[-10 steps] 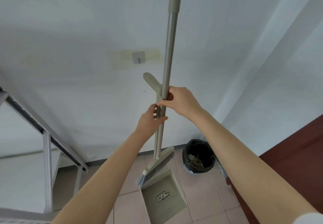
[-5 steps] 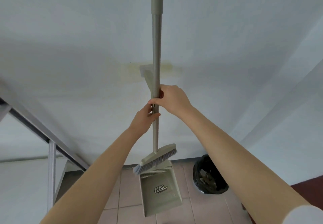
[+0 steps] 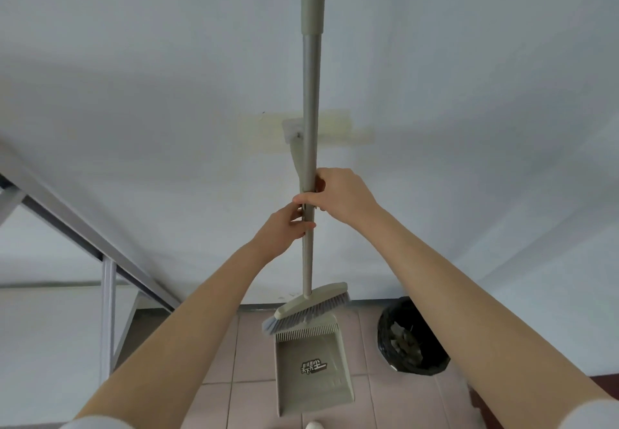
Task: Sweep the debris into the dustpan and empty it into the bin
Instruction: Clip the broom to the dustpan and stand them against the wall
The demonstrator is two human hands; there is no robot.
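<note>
**Both hands on broom and dustpan handles**

Right hand (image 3: 338, 199) gripped the broom (image 3: 310, 160); left hand (image 3: 284, 231) clenched just below (dustpan handle, probably). Dustpan (image 3: 311, 368) hung over the tiled floor (image 3: 217, 355), bin (image 3: 410, 338) near its right.

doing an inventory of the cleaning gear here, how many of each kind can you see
broom: 1
dustpan: 1
bin with black liner: 1
wall hook: 1
total: 4
Both the left hand and right hand grip the handles.
</note>
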